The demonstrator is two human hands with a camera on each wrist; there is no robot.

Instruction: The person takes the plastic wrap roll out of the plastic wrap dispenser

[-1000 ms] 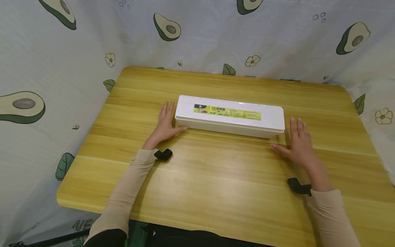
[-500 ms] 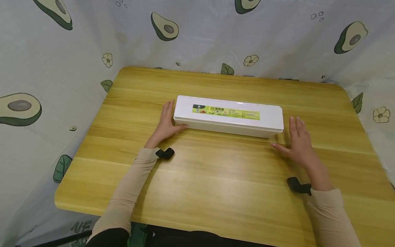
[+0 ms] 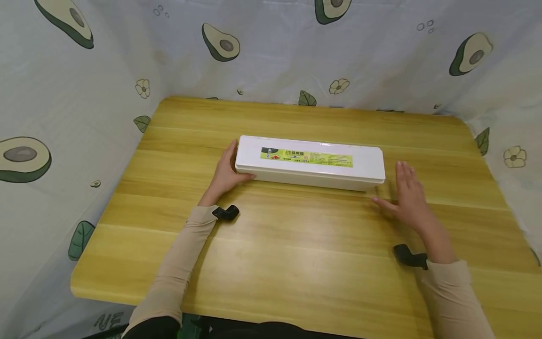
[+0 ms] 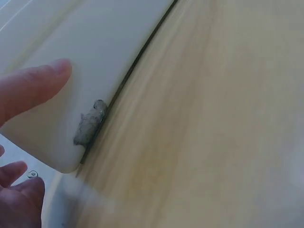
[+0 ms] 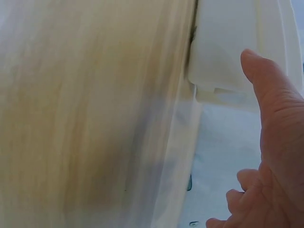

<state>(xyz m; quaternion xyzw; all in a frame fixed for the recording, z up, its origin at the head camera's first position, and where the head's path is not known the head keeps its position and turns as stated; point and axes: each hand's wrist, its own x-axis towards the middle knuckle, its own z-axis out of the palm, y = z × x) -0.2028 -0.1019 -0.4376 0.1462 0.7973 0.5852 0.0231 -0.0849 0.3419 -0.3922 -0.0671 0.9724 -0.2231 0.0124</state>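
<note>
A long white cling film box lies on the wooden table, with a yellow-green label on its lid. At the box's left end is my left hand, its thumb along the front and its fingers beside the end. In the left wrist view the thumb lies over the front wall; whether it presses there, I cannot tell. My right hand stands apart from the right end, fingers straight and thumb spread toward the box. That thumb appears in front of the box end in the right wrist view.
A white curtain printed with avocados surrounds the table on the back and sides. A greyish mark shows low on the box's front wall near its left corner. The table's front edge runs close to the person's body.
My left hand's fingers have drawn in closer to the box's left end. The right hand has hardly moved. The head view has shifted slightly; the box appears unmoved on the table.
</note>
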